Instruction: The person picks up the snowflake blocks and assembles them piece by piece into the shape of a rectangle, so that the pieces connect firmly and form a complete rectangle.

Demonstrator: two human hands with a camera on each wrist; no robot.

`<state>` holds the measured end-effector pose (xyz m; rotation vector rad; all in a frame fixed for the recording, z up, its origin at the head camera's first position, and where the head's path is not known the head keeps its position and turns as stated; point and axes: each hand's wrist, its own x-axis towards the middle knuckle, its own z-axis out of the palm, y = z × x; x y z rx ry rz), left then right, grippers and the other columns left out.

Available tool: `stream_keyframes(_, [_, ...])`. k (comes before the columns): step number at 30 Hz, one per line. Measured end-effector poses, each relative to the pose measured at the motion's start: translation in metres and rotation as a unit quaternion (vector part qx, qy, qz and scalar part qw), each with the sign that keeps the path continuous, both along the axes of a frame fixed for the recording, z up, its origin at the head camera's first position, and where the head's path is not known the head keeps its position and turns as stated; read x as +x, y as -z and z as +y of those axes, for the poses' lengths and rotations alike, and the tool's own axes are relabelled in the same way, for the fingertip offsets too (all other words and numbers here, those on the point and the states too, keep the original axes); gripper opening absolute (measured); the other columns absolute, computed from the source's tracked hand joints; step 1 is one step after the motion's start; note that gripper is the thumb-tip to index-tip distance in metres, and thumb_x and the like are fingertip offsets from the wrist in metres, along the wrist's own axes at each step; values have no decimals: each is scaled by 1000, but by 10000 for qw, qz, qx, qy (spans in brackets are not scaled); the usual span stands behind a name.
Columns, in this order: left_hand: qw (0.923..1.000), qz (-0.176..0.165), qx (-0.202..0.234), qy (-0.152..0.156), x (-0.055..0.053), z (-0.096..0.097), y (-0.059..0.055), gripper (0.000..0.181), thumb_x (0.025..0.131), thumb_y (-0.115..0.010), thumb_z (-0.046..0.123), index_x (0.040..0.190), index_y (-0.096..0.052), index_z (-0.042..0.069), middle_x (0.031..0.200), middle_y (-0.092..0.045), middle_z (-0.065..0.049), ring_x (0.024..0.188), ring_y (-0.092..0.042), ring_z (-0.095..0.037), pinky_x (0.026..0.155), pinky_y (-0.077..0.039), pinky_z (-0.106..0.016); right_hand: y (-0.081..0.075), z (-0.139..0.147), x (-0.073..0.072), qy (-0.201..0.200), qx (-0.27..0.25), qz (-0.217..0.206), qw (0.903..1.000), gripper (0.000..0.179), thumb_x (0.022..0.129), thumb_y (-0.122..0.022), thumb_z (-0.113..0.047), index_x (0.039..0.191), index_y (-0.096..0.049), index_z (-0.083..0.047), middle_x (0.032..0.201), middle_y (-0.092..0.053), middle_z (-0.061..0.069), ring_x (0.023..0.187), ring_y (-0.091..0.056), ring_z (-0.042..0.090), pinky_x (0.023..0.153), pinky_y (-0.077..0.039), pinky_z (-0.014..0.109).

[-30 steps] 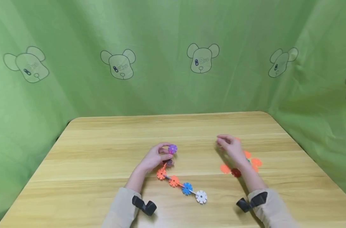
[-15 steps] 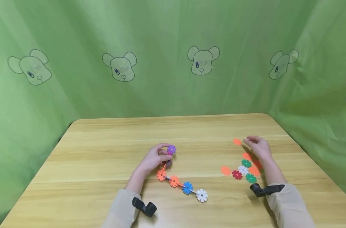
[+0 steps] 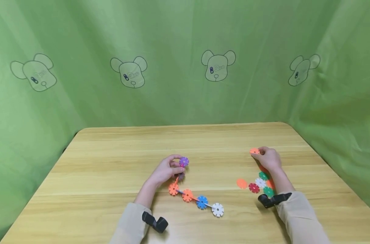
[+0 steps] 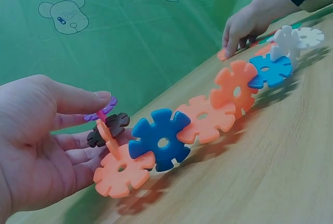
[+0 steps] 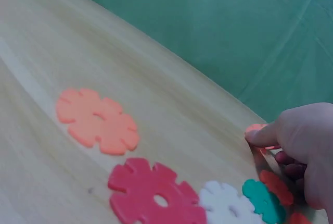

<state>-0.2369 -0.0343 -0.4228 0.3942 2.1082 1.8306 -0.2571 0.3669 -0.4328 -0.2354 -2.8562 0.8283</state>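
My left hand (image 3: 166, 171) holds one end of a chain of notched plastic snowflake discs, near a purple disc (image 3: 184, 161) and a dark brown disc (image 4: 115, 128). From there the chain slants toward me over orange discs (image 3: 187, 195) and a blue disc (image 3: 202, 202) to a white disc (image 3: 217, 209). On the right side of the table, my right hand (image 3: 269, 158) pinches a loose orange disc (image 3: 254, 151) between thumb and fingers. In the right wrist view the thumb covers part of that orange disc (image 5: 255, 128).
Loose discs lie below my right hand: a red disc (image 3: 254, 188), a white disc (image 3: 260, 183), green discs (image 3: 268, 191) and another orange disc (image 3: 241, 184). My right forearm hides some of them. A green curtain (image 3: 172, 101) hangs behind the wooden table (image 3: 127, 145).
My right hand has moved right and over the loose pile, then slightly back left onto the far orange disc, which it now grips. The left hand stays almost still with the chain.
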Motion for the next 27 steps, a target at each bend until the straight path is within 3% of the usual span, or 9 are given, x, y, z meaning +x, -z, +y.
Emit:
stream_keyframes(6, [10000, 17, -34, 89, 0, 0, 1, 59, 84, -64, 5, 138, -39, 1, 98, -61, -15, 71, -55, -14, 56, -44, -24, 4, 1, 1, -124, 87, 208, 9997, 37, 93, -53, -20, 111, -56, 12, 105, -55, 33, 94, -50, 45, 78, -40, 53])
stream_keyframes(12, [9999, -11, 59, 142, -1, 0, 2, 58, 84, -63, 3, 137, -40, 0, 98, -60, -14, 72, -56, -14, 56, -44, -24, -4, -15, 9, -155, -517, 52, 9985, 50, 99, -41, -31, 123, -50, 12, 124, -47, 34, 114, -42, 48, 93, -36, 55])
stream_keyframes(14, [9999, -9, 45, 129, -1, -1, 2, 56, 84, -64, 4, 136, -42, 0, 98, -60, -14, 73, -56, -14, 56, -45, -24, -9, -24, 12, -246, -714, 24, 9971, 51, 99, -41, -33, 123, -52, 10, 122, -50, 32, 112, -45, 45, 90, -39, 52])
stream_keyframes(17, [9999, 21, -24, 103, -1, -1, 1, 55, 84, -64, 4, 135, -43, 1, 98, -60, -14, 73, -57, -15, 57, -45, -24, -15, -43, 15, -502, -975, 74, 9939, 42, 97, -47, -32, 107, -60, 6, 99, -59, 27, 89, -55, 36, 73, -48, 43])
stream_keyframes(21, [10000, 3, -55, 74, 0, 0, 0, 54, 84, -64, 4, 135, -44, 3, 98, -61, -14, 74, -57, -15, 58, -46, -25, -22, -73, 19, -913, -1371, 127, 9863, 27, 94, -55, -25, 87, -58, 2, 73, -58, 13, 64, -51, 20, 55, -44, 27])
stream_keyframes(27, [10000, -13, -2, -63, 1, 2, -2, 54, 83, -65, 4, 133, -44, 2, 95, -60, -14, 72, -55, -16, 58, -44, -25, -31, -125, 28, -1404, -2109, 64, 9673, 27, 90, -61, -13, 108, -56, 6, 86, -66, 18, 78, -63, 29, 65, -50, 27])
